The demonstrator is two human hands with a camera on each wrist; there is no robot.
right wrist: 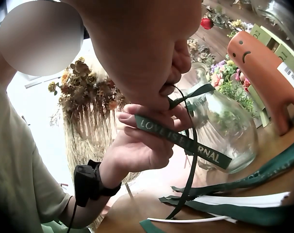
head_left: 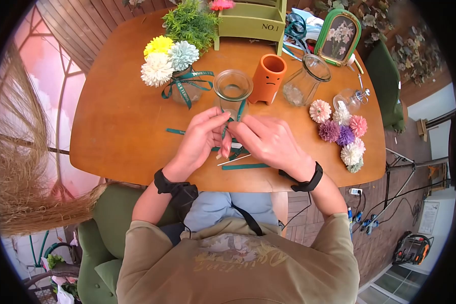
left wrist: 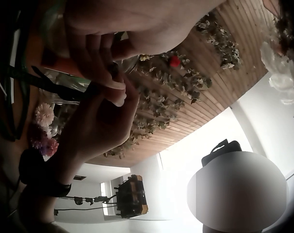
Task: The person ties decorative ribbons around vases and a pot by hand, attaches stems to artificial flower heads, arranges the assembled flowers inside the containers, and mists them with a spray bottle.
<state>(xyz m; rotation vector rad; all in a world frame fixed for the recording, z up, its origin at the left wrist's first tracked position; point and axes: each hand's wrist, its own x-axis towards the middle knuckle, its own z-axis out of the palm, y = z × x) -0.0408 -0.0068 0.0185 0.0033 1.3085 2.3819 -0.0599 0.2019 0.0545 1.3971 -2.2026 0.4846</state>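
Both hands meet just in front of a clear glass vase [head_left: 233, 86]. The left hand [head_left: 200, 138] pinches a dark green ribbon [right wrist: 183, 141] printed with pale letters; one end slants across its fingers in the right wrist view. The right hand [head_left: 271, 139] pinches the same ribbon close to the left fingertips, its fingers curled. Part of the ribbon runs round the vase's neck. In the left wrist view the right hand [left wrist: 106, 121] is dark, and the exact crossing of the ribbon is hidden between the fingers.
Ribbon strips [head_left: 245, 166] and a thin white stick lie by the table's front edge. An orange pot [head_left: 268, 81] and another glass vase [head_left: 306, 83] stand behind to the right, pompom flowers [head_left: 345, 134] at right. A ribboned vase of flowers [head_left: 158, 68] stands to the left.
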